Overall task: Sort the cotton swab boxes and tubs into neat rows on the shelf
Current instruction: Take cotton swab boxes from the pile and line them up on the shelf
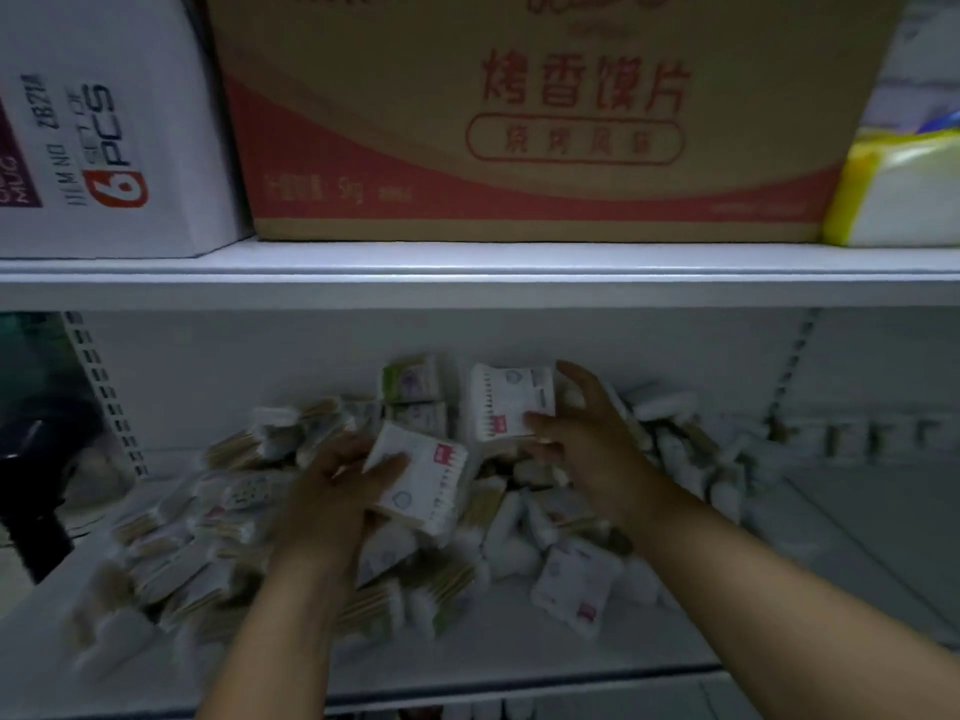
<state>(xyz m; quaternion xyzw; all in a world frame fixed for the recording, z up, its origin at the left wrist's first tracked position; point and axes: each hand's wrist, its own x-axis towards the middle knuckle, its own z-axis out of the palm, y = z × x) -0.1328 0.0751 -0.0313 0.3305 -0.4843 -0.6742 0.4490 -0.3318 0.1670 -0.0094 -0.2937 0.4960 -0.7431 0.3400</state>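
Note:
A jumbled heap of cotton swab packs point(208, 543) covers the white shelf point(519, 652), with wooden sticks showing through clear wrappers. My left hand point(332, 491) grips a flat white swab box point(426, 480) tilted over the middle of the heap. My right hand point(587, 428) holds a second white swab box point(511, 402) upright against the back, its thumb on the front face. Two green-edged swab boxes point(413, 392) stand stacked just left of it. More white packs point(576, 584) lie loose at the front right.
Above, an upper shelf board point(467, 275) carries a white carton point(104, 122), a brown and red carton point(519, 122) and a yellow tissue pack point(898, 189). A slotted upright point(104, 397) stands at left. A row of small white items point(857, 433) sits far right.

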